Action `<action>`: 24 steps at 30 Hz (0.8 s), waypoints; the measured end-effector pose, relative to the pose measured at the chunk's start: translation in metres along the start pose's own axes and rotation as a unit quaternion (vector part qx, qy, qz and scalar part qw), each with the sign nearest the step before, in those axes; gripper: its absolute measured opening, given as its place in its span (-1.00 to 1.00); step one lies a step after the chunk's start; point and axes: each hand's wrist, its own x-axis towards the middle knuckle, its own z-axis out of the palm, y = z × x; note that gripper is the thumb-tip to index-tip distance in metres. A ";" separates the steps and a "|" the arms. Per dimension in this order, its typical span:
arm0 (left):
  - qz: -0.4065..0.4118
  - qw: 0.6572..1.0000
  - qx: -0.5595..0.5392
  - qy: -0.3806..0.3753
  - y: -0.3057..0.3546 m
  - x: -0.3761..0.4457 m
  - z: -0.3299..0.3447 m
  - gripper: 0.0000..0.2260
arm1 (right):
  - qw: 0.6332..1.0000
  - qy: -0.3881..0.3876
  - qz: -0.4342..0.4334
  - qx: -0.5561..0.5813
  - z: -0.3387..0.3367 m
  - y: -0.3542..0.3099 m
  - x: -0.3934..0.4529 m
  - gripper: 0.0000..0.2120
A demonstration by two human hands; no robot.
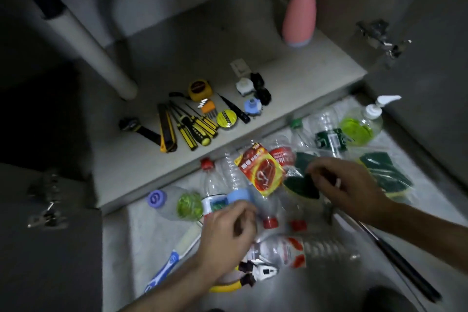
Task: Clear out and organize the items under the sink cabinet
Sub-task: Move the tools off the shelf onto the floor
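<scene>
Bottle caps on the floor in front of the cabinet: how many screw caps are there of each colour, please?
Red caps: 3
Green cap: 1
Purple cap: 1
Light blue cap: 1
Total: 6
The white pump head is not counted.

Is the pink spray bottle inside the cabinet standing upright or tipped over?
Upright. The pink spray bottle stands on its base on the cabinet floor, trigger head at the top.
</scene>
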 end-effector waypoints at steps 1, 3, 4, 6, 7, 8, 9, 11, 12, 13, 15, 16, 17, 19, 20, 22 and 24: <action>-0.024 0.999 -0.033 0.031 0.004 0.017 -0.003 -0.87 | 1.000 0.004 -0.007 0.001 0.000 -0.011 0.026 -0.89; -0.072 0.990 -0.089 0.077 0.012 0.050 -0.011 -0.85 | 1.000 0.025 0.006 -0.004 0.003 -0.028 0.077 -0.87; -0.096 0.984 -0.113 0.102 0.018 0.067 -0.016 -0.87 | 0.999 0.037 0.015 -0.018 0.004 -0.035 0.101 -0.86; -0.133 0.969 -0.147 0.144 0.027 0.103 -0.029 -0.90 | 0.996 0.044 0.019 -0.076 0.007 -0.046 0.145 -0.73; -0.141 0.967 -0.147 0.152 0.030 0.121 -0.040 -0.90 | 0.993 0.031 0.018 -0.115 0.008 -0.051 0.163 -0.62; -0.142 0.969 -0.135 0.152 0.031 0.138 -0.053 -0.91 | 0.988 0.007 0.019 -0.152 0.010 -0.054 0.178 -0.52; -0.145 0.971 -0.116 0.149 0.028 0.153 -0.069 -0.91 | 0.983 -0.018 0.023 -0.184 0.013 -0.057 0.188 -0.44; -0.172 0.970 -0.065 0.161 0.015 0.175 -0.103 -0.87 | 0.968 -0.052 0.024 -0.243 0.022 -0.060 0.197 -0.37; -0.196 0.963 -0.036 0.180 0.003 0.182 -0.119 -0.86 | 0.960 -0.060 0.018 -0.274 0.027 -0.059 0.197 -0.38; -0.225 0.953 -0.004 0.201 -0.012 0.186 -0.133 -0.86 | 0.952 -0.059 0.011 -0.299 0.032 -0.057 0.197 -0.42; -0.298 0.927 0.064 0.218 -0.049 0.182 -0.154 -0.83 | 0.946 -0.042 -0.001 -0.322 0.038 -0.055 0.197 -0.50; -0.337 0.913 0.092 0.210 -0.068 0.176 -0.162 -0.80 | 0.945 -0.032 -0.005 -0.324 0.038 -0.054 0.197 -0.52; -0.370 0.900 0.109 0.201 -0.087 0.168 -0.167 -0.77 | 0.947 -0.021 -0.010 -0.321 0.037 -0.053 0.197 -0.54; -0.412 0.886 0.116 0.179 -0.116 0.149 -0.172 -0.70 | 0.952 0.006 -0.029 -0.303 0.035 -0.050 0.196 -0.56; -0.426 0.883 0.113 0.163 -0.126 0.140 -0.172 -0.66 | 0.956 0.019 -0.040 -0.291 0.035 -0.049 0.195 -0.57; -0.443 0.876 0.119 0.150 -0.136 0.130 -0.168 -0.53 | 0.964 0.038 -0.053 -0.258 0.038 -0.048 0.193 -0.59; -0.448 0.868 0.138 0.162 -0.138 0.130 -0.166 -0.48 | 0.973 0.056 -0.049 -0.219 0.042 -0.048 0.189 -0.61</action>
